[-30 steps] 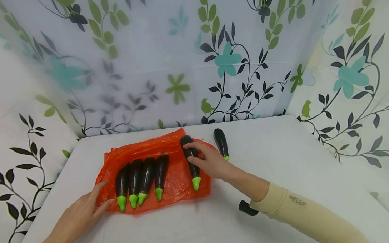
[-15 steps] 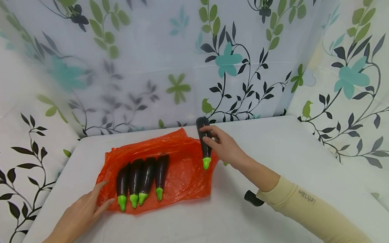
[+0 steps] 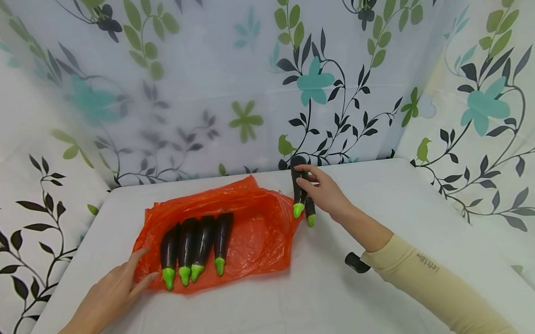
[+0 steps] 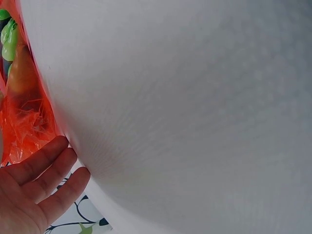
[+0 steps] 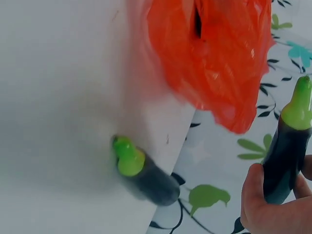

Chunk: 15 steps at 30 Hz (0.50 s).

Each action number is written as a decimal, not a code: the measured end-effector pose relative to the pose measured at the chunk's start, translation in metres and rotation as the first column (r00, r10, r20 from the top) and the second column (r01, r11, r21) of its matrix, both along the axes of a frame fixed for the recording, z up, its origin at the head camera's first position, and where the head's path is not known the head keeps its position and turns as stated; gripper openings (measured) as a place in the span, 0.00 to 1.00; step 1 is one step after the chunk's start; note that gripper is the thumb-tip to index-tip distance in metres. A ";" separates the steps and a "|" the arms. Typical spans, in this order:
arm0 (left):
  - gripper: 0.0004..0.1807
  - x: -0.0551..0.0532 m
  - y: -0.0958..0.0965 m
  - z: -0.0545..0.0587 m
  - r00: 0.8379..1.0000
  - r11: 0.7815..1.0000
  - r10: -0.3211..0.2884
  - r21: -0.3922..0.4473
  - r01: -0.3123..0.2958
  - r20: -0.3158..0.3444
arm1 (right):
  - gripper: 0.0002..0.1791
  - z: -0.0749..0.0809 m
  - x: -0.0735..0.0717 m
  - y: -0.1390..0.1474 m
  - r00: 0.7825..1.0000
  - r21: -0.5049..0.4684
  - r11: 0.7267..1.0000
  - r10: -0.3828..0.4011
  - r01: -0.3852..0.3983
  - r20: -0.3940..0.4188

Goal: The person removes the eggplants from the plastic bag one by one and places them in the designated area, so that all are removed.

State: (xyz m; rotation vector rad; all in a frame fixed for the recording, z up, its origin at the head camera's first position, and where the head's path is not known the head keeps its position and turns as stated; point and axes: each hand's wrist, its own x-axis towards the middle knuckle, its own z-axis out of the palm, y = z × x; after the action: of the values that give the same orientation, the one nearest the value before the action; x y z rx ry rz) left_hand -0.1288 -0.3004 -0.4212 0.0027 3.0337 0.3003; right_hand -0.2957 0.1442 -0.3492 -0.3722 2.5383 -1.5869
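My right hand [image 3: 326, 191] pinches a dark eggplant [image 3: 298, 187] with a bright green stem end, above the table's back edge. The right wrist view shows the same eggplant [image 5: 282, 161] between thumb and fingers. Just beside it, partly covered by the hand, another eggplant [image 3: 310, 211] lies on the table; it also shows in the right wrist view. An orange-red plastic bag [image 3: 253, 245] lies spread to the left, with several eggplants [image 3: 204, 243] side by side on it, stems toward me. My left hand [image 3: 108, 289] rests at the bag's left edge, fingers extended.
A white cloth-covered table [image 3: 227, 308] carries everything. Behind it hangs a curtain [image 3: 199, 86] printed with leaves and flowers, and similar cloth stands at both sides. A black cylinder [image 3: 357, 262] shows at the right forearm's underside.
My right hand has lifted the eggplant off the right part of the bag and carried it right and back, close to the one on the table. The left hand stays in place.
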 end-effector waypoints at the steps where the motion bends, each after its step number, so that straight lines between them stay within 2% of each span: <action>1: 0.49 0.000 0.000 0.000 1.000 1.000 0.001 0.000 -0.001 0.002 | 0.22 -0.001 -0.002 0.002 1.000 0.004 1.000 -0.011 0.011 0.005; 10: 0.49 0.000 0.000 0.000 1.000 1.000 0.004 -0.010 -0.004 0.004 | 0.25 -0.006 -0.020 0.023 0.998 0.002 0.999 -0.047 0.047 0.039; 15: 0.49 0.000 0.000 0.000 1.000 1.000 0.005 -0.010 -0.005 0.001 | 0.26 -0.014 -0.029 0.032 0.996 0.054 0.996 -0.070 0.067 0.053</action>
State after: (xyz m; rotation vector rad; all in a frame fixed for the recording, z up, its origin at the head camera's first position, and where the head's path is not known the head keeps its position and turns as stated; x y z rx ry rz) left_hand -0.1286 -0.3004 -0.4214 -0.0051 3.0346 0.2860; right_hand -0.3247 0.1765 -0.3634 -0.2352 2.5706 -1.5282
